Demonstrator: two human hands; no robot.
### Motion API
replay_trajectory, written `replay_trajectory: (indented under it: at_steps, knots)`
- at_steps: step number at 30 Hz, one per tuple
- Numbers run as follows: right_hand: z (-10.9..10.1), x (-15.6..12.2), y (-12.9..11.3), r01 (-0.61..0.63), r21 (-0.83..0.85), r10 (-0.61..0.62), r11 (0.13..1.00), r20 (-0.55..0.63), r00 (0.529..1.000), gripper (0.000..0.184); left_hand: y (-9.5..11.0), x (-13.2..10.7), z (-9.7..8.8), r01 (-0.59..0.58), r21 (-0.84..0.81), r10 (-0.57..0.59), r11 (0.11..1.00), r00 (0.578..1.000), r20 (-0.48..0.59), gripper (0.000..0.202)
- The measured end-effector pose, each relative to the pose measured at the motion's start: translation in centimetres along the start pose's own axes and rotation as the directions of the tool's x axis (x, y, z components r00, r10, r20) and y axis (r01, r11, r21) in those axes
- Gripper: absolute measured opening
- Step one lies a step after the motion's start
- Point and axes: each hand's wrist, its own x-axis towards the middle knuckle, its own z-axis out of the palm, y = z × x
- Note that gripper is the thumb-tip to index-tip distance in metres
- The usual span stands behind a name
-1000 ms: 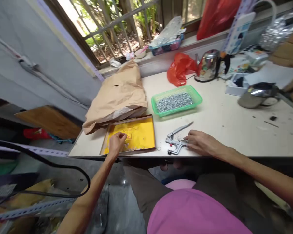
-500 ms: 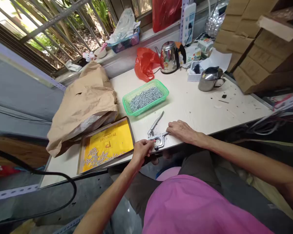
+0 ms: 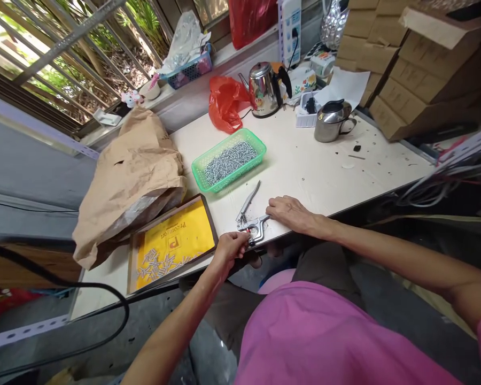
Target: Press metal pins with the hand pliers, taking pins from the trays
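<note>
"Looking at the hands, what are the fingers doing?"

"The left hand (image 3: 231, 249) curls its fingers at the head of the metal snap pliers (image 3: 251, 225); I can't tell if they pinch anything; the right hand (image 3: 291, 213) lies open, with its fingers on the pliers."

"What's near the fingers?"

"A yellow tray (image 3: 212, 235) of loose metal pins (image 3: 160, 264) sits just beside the left fingers; a green basket (image 3: 228, 163) of more pins sits farther ahead."

"What could go wrong?"

"The pliers sit close to the edge of the bench (image 3: 324, 171); one bump could knock them off."

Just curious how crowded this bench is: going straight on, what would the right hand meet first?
The metal pliers, which the fingertips of the right hand seem to touch, though depth is hard to judge.
</note>
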Motion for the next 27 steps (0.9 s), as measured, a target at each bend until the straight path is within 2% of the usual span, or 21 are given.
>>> replay_trajectory:
  at_steps: [4, 10, 15, 17, 19, 21, 24, 27]
  knots:
    - [-0.1, 0.0, -0.1, -0.007, -0.008, 0.007, 1.000, -0.005, 1.000, 0.018, 0.2, -0.2, 0.1, -0.070, 0.104, 0.074, 0.992, 0.997, -0.037, 0.032]
    - [-0.2, 0.0, -0.4, -0.011, -0.019, 0.012, 1.000, 0.020, 1.000, 0.017, 0.7, 0.0, -0.2, 0.090, 0.094, -0.097, 0.992, 0.993, 0.071, 0.034]
    - [-1.7, 0.2, -0.1, -0.019, 0.025, 0.017, 1.000, 0.094, 0.995, 0.018, 0.7, 0.1, -0.2, 0.104, 0.060, -0.108, 0.993, 0.992, 0.071, 0.033]
    - [-2.6, 0.9, 0.6, 0.006, 0.035, -0.008, 0.999, 0.073, 0.997, 0.035, 0.5, 0.1, -0.2, 0.097, 0.058, -0.101, 0.994, 0.992, 0.069, 0.034]
    - [-3.2, 2.2, 1.6, 0.039, -0.007, -0.039, 0.999, 0.050, 0.998, 0.064, 0.3, 0.2, -0.2, 0.087, 0.056, -0.091, 0.995, 0.994, 0.061, 0.034]
    - [-3.4, 3.9, 2.6, 0.078, -0.052, -0.073, 0.996, 0.097, 0.993, 0.088, 0.2, 0.2, -0.2, 0.083, 0.058, -0.086, 0.995, 0.995, 0.049, 0.035]
    - [-3.1, 6.1, 3.6, 0.134, -0.059, -0.115, 0.989, 0.249, 0.962, 0.101, 0.2, 0.1, -0.2, 0.088, 0.069, -0.091, 0.994, 0.995, 0.038, 0.035]
    - [-2.6, 7.0, 3.8, 0.160, -0.066, -0.132, 0.985, 0.308, 0.942, 0.106, 0.3, 0.1, -0.1, 0.098, 0.071, -0.101, 0.993, 0.994, 0.030, 0.036]
